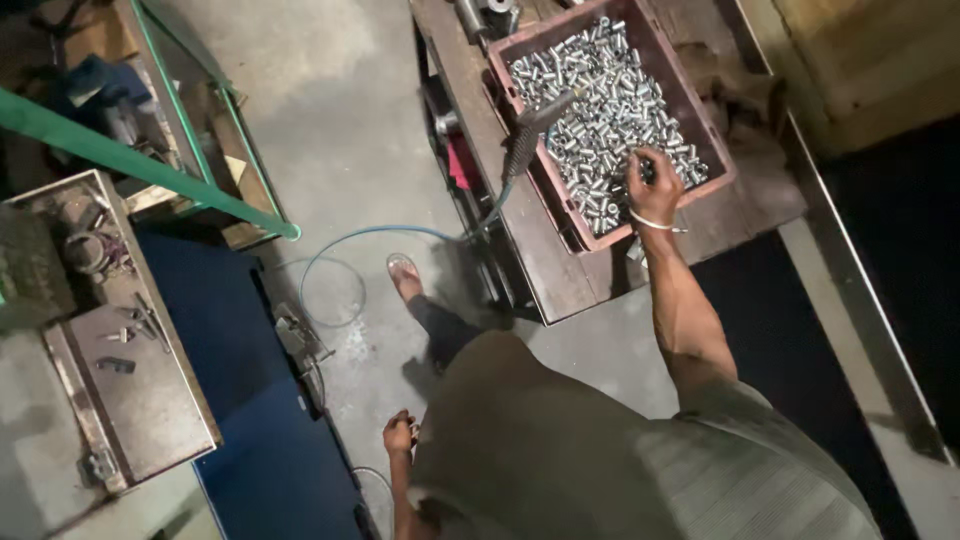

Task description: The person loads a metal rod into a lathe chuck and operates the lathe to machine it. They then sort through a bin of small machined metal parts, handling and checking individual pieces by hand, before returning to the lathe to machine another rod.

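Deep in the Crate: A Hand Among Steel Parts

Overhead, a person's right hand (652,187) reached into a reddish plastic crate (718,172) heaped with small silvery metal cylinders (600,110), the fingers curled down onto the pile at the crate's near corner; whether they had closed on a piece could not be told. A pale band circled that wrist. The crate sat on a worn wooden bench (540,250), and a dark-handled air tool (530,135) lay propped across its left rim, its blue hose (350,240) looping down over the concrete floor. The left hand (398,436) hung low beside the person's hip, loosely clenched, with nothing clearly seen in it. A sandalled foot (404,275) stood just inside the hose loop. To the left, a grey metal cabinet (140,390) carried scattered small tools, behind a green painted rail (150,170).
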